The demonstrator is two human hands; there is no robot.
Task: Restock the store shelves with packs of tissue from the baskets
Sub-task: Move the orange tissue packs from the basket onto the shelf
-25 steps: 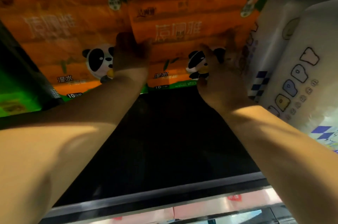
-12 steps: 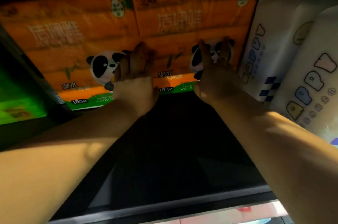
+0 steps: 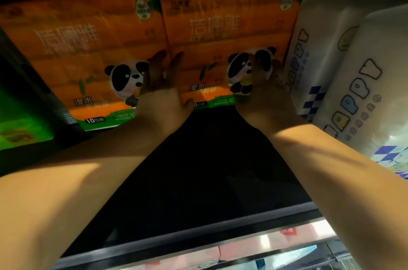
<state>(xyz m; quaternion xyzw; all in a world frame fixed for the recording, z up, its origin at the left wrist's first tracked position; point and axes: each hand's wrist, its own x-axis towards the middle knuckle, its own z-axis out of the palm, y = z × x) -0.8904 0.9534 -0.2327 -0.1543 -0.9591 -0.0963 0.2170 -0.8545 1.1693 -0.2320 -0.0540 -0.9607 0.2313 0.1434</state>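
Scene: Two bare forearms reach deep into a dim store shelf [image 3: 198, 181], seen from the head camera.
Tissue being placed: An orange panda pack [image 3: 220, 27] stands upright at the back of the shelf, its green bottom edge resting on the dark shelf board.
Left hand: The left hand [image 3: 163, 97] is flat and wide, fingers straight and slightly spread. It presses the pack's lower left, right at the seam with its neighbour, and grips nothing.
Right hand: The right hand [image 3: 262, 93] is also flat, fingers extended over the panda print on the pack's lower right. It pushes rather than clasps.
Neighbour: A second orange pack [image 3: 77, 49] of the same design stands touching it on the left.
Right of the hands: White packs [image 3: 320, 49] with pastel lettering and blue checks stand just beside the orange pack.
Far left: A blurred green pack [image 3: 19, 128] sits well apart from both hands.
Foreground: A price rail [image 3: 198, 241] runs along the shelf's front lip. Its labels are too blurred to read.
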